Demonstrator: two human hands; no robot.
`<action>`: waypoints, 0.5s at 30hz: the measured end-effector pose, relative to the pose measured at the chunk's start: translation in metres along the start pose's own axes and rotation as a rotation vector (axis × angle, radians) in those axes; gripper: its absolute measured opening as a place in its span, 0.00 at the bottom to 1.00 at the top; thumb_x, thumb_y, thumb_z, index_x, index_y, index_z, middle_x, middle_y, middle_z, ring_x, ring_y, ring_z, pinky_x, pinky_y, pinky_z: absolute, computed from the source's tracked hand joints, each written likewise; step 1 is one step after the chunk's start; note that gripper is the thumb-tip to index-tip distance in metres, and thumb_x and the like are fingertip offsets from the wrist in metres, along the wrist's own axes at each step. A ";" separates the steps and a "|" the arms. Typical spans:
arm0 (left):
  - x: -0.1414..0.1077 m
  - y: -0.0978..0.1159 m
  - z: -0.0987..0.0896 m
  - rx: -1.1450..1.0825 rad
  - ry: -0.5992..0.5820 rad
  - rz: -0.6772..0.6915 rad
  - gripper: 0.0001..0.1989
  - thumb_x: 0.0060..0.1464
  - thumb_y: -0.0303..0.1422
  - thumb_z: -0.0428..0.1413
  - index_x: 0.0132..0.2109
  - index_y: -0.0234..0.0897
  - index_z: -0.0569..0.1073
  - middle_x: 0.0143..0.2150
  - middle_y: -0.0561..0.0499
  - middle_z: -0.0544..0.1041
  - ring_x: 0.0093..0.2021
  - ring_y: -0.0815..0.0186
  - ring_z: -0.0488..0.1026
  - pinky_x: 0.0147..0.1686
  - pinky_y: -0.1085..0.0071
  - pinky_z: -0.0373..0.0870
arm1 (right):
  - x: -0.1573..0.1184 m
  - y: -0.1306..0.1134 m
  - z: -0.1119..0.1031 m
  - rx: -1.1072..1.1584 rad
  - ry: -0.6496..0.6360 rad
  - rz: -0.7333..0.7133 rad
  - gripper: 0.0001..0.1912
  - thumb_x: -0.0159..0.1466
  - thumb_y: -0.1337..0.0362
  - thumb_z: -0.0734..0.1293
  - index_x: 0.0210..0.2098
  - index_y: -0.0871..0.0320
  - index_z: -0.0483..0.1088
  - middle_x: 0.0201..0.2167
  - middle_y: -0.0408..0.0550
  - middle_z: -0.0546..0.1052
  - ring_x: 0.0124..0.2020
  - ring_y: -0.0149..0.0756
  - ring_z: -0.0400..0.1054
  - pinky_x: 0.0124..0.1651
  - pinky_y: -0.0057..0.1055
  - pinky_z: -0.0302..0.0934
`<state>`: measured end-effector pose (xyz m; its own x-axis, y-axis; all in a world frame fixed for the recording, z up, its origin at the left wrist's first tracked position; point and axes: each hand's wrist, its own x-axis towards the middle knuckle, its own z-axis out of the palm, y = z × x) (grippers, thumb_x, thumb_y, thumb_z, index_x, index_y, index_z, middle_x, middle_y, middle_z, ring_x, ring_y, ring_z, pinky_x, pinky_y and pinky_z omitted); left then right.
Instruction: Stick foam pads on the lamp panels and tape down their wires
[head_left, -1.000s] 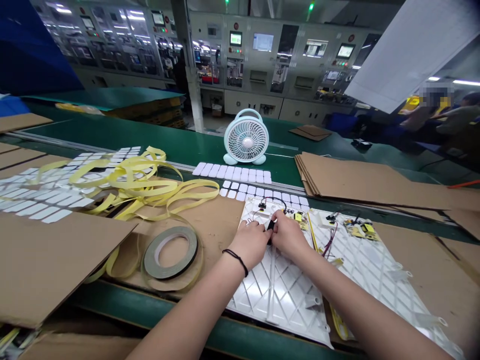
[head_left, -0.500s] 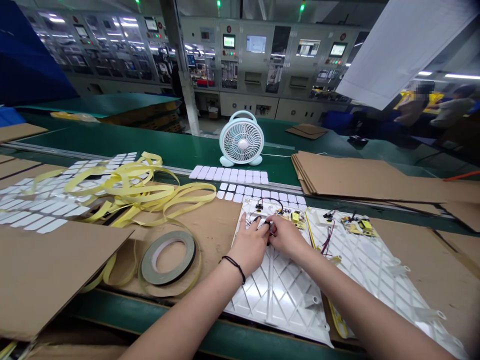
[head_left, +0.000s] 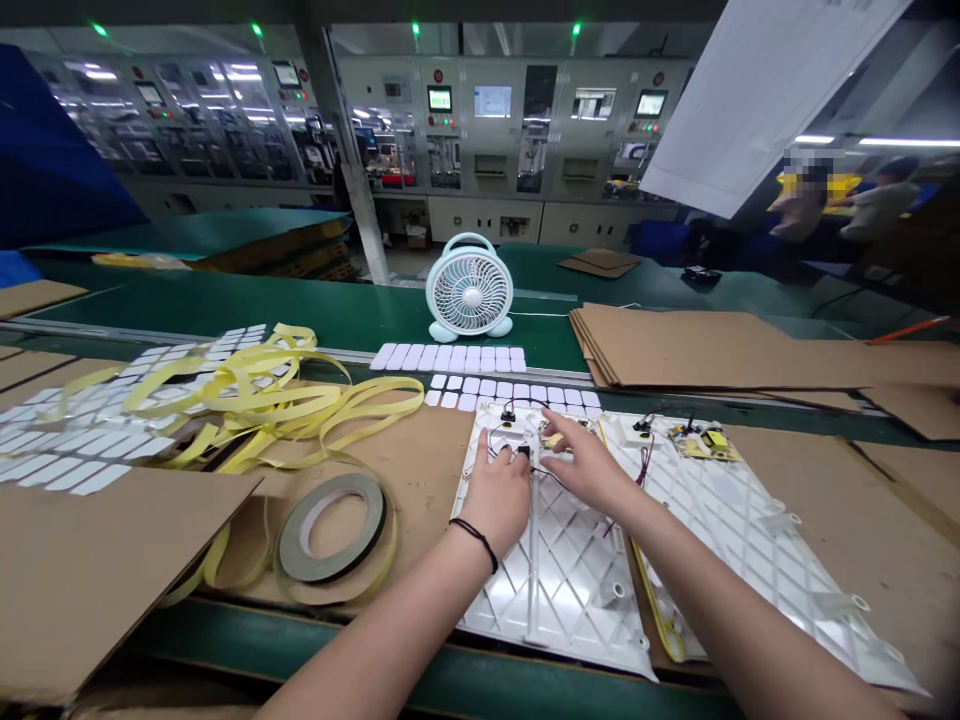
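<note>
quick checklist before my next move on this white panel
Right hand clear of the small black part: ok, fingers spread above the panel.
Left hand firmly on that part: cannot tell, the fingers sit too close to see.
White ribbed panel lying flat on the cardboard: ok.
Thin black wire seated: cannot tell, too small.
Tape roll off the panel: ok.

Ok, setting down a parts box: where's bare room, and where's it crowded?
There's bare cardboard right of the white panel, and another patch between the tape roll and the panel's left edge. It's crowded at the panel's top end, around the left hand and right hand, among wires and circuit boards, and over the yellow tape strips.
</note>
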<state>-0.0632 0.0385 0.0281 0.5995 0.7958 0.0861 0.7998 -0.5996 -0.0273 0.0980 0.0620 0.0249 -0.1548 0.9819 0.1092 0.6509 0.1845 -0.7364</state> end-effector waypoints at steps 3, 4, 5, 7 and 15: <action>0.003 0.001 -0.001 0.014 0.000 -0.004 0.17 0.56 0.24 0.43 0.47 0.33 0.73 0.42 0.42 0.74 0.47 0.53 0.67 0.60 0.39 0.42 | -0.002 0.000 -0.022 0.062 0.088 0.027 0.29 0.56 0.66 0.66 0.57 0.54 0.60 0.45 0.48 0.71 0.37 0.35 0.67 0.44 0.35 0.62; 0.004 0.000 -0.002 0.016 -0.003 0.000 0.17 0.55 0.24 0.43 0.46 0.33 0.73 0.42 0.42 0.75 0.46 0.54 0.67 0.60 0.39 0.42 | -0.003 0.001 -0.029 0.085 0.111 0.040 0.28 0.56 0.65 0.66 0.56 0.54 0.61 0.44 0.48 0.72 0.36 0.35 0.68 0.43 0.35 0.62; 0.006 -0.001 -0.003 0.017 -0.007 0.005 0.17 0.55 0.24 0.44 0.45 0.33 0.73 0.42 0.42 0.75 0.46 0.54 0.67 0.60 0.39 0.42 | -0.003 0.003 -0.036 0.109 0.131 0.051 0.28 0.56 0.64 0.66 0.56 0.54 0.61 0.44 0.48 0.72 0.36 0.35 0.68 0.43 0.35 0.63; 0.009 -0.003 -0.005 0.014 -0.015 0.017 0.16 0.54 0.23 0.44 0.43 0.34 0.74 0.41 0.43 0.75 0.45 0.54 0.68 0.60 0.39 0.42 | -0.005 0.008 -0.048 0.158 0.160 0.066 0.28 0.56 0.63 0.66 0.56 0.55 0.61 0.42 0.49 0.73 0.35 0.35 0.69 0.41 0.34 0.63; 0.009 -0.004 0.000 0.032 -0.031 0.009 0.20 0.54 0.24 0.44 0.52 0.35 0.70 0.54 0.43 0.72 0.56 0.54 0.63 0.62 0.40 0.39 | -0.032 0.033 -0.079 0.116 -0.381 0.157 0.10 0.55 0.65 0.66 0.38 0.56 0.73 0.33 0.46 0.78 0.35 0.38 0.71 0.39 0.32 0.62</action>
<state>-0.0611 0.0475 0.0288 0.6072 0.7926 0.0550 0.7944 -0.6044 -0.0602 0.1831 0.0404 0.0503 -0.3383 0.9076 -0.2487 0.6042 0.0068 -0.7968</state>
